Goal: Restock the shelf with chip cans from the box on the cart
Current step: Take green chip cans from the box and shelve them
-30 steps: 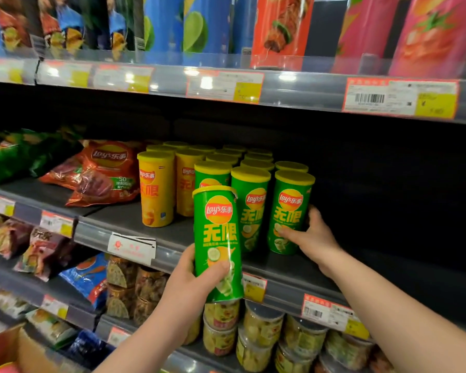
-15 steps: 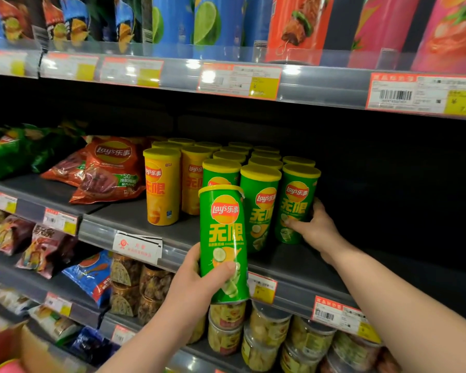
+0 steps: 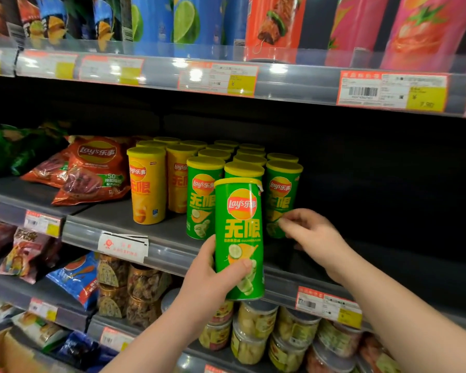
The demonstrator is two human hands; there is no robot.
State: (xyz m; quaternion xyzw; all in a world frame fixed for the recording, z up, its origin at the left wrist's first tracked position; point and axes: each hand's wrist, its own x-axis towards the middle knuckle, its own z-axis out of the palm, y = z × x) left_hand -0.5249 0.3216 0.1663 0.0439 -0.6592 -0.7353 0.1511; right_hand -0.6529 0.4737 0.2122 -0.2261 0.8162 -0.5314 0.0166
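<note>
Left hand (image 3: 213,278) grips a green chip can (image 3: 238,232) round its lower half, thumb on the front. The can is upright and held in the air out in front of the shelf (image 3: 113,214), not yet on the board. Landmark is the end can (image 3: 283,195), the front green one at the right end of the row. The held can is in front of the end can and a bit to its left, its bottom hanging below the shelf lip. Right hand (image 3: 312,235) is at the end can's lower front, fingers curled, fingertips on the label; can't tell if it pinches or only touches. Bare dark board shows right of the end can, so that looks like the slot. To do it well, I'd say: lift the held can so its base clears the lip, then set it flat just beside the end can, logo forward, level with the front row. The right hand should steady the end can or move out of the way, since tall cans tip and knock their neighbours. A corner of the cardboard box (image 3: 3,354) sits far down-left of the end can.
</note>
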